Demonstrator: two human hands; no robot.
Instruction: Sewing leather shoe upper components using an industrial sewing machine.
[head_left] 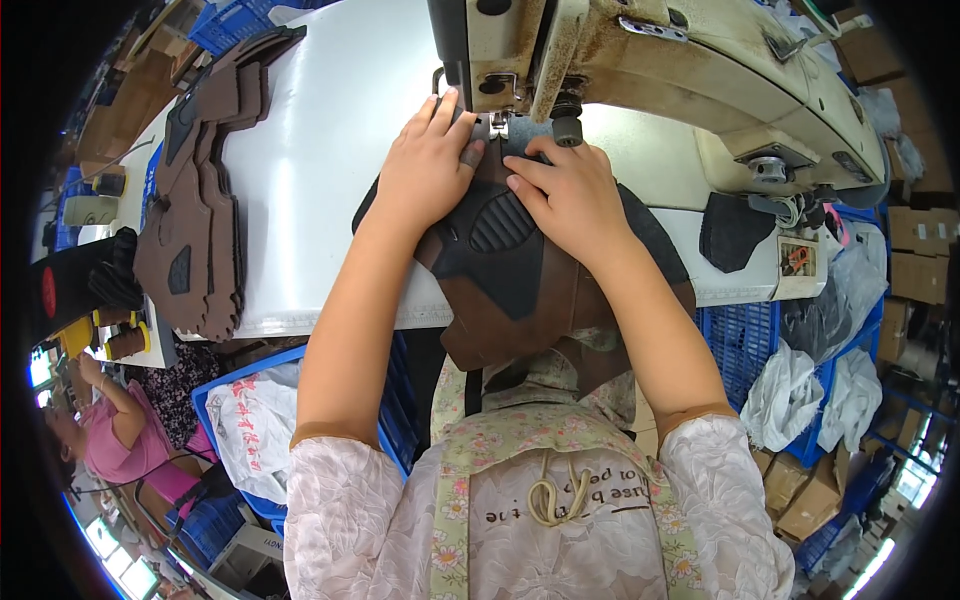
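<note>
A brown and black leather piece [475, 315] with a ribbed oval patch lies under the presser foot [499, 126] of a sewing machine [690, 65]. Its near part hangs over the table's front edge toward my lap. My left hand [425, 165] rests flat on the piece, left of the foot, with fingers stretched forward and a dark wrap around one finger. On the right side of the foot, my right hand [580, 195] presses the leather, thumb and index finger apart and pointing at the seam. The needle point is too small to make out.
Stacked brown leather pieces [190, 220] lie on the left of the white table [290, 200]. A black scrap [735, 230] sits at the right. Blue crates [740, 345] with plastic bags stand below on both sides. A person in pink [130, 440] works at far left.
</note>
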